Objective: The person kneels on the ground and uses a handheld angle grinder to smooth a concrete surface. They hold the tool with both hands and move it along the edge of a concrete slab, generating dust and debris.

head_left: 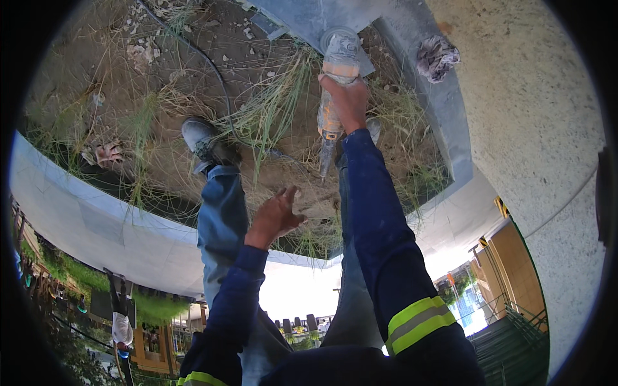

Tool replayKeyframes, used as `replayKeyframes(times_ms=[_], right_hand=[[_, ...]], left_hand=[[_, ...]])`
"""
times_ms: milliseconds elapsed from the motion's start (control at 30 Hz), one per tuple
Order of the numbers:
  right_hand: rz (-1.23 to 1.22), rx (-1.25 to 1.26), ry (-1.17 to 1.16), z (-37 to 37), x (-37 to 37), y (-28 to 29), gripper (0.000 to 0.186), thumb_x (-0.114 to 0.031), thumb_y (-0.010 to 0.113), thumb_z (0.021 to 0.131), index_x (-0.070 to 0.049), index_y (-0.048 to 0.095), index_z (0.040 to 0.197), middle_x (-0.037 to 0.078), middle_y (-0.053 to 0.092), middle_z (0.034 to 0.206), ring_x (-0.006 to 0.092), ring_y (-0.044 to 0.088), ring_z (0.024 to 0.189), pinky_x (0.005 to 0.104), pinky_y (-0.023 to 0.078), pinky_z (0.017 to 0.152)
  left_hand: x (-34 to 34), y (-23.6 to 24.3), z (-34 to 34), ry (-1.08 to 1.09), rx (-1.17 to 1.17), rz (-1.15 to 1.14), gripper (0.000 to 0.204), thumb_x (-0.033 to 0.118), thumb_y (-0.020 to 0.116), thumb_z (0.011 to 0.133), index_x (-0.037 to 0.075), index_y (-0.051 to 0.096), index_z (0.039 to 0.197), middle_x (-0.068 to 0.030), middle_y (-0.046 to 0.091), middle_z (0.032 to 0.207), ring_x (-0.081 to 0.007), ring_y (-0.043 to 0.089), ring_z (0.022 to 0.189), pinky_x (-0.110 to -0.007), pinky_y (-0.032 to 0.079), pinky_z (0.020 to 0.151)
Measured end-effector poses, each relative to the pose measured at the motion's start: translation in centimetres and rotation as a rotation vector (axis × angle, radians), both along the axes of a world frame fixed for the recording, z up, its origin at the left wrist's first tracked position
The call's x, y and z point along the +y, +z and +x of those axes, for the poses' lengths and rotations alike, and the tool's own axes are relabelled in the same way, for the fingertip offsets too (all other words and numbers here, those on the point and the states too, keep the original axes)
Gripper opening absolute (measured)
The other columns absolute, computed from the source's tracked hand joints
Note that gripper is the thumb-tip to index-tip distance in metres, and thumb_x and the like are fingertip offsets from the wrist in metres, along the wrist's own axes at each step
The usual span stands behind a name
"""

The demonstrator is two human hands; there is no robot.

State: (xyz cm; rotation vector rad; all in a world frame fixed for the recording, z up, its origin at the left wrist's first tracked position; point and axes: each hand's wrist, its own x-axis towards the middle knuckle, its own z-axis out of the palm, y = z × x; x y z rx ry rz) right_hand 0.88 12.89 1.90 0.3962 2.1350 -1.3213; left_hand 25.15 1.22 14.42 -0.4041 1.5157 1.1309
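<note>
My right hand (pixel 348 103) is wrapped around the body of a dusty orange-and-grey angle grinder (pixel 330 119). The grinder's round head (pixel 340 42) points away from me, up against the grey concrete face (pixel 309 16) at the far side. From its rear end, a dark power cord (pixel 222 80) seems to run left over the soil. Nearer to me, my left hand (pixel 277 219) hovers over the ground with its fingers apart, holding nothing. Neither hand touches the other.
Dry and green grass (pixel 270 103) covers the soil around my boot (pixel 209 141). A crumpled cloth (pixel 438 58) lies on the ledge at right, beside a speckled concrete slab (pixel 528 116). Pale gloves (pixel 106 154) lie at left. Another person (pixel 121 328) stands far off, lower left.
</note>
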Motion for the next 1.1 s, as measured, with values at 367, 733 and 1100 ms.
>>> replayKeyframes(times_ms=[367,733,1100], right_hand=[[0.027,-0.067,-0.068,1.7,0.0,0.8,0.053,-0.027,0.088,0.077,0.001,0.069,0.119,0.012,0.077,0.106,0.0246,0.075,0.094,0.0381,0.057,0.083],[0.012,-0.039,-0.043,2.0,0.6,-0.1,0.043,-0.023,0.088,0.082,0.000,0.073,0.114,0.010,0.077,0.106,0.0198,0.073,0.091,0.0371,0.056,0.079],[0.090,-0.034,0.058,3.2,1.6,-0.7,0.042,-0.023,0.087,0.083,0.000,0.073,0.115,0.009,0.078,0.105,0.0190,0.073,0.090,0.0360,0.056,0.079]], left_hand=[[0.0,0.2,0.0,-0.025,-0.002,-0.023,0.081,0.041,0.082,0.086,0.010,0.044,0.149,-0.0277,0.053,0.152,-0.0466,0.064,0.126,-0.052,0.054,0.106],[-0.2,-0.2,0.2,-0.004,0.028,-0.022,0.080,0.039,0.083,0.084,0.008,0.045,0.148,-0.0287,0.056,0.149,-0.0465,0.065,0.125,-0.052,0.054,0.106],[0.8,-1.4,1.2,0.132,0.045,-0.063,0.083,0.037,0.086,0.084,0.005,0.046,0.148,-0.0254,0.060,0.144,-0.0429,0.065,0.124,-0.049,0.054,0.105]])
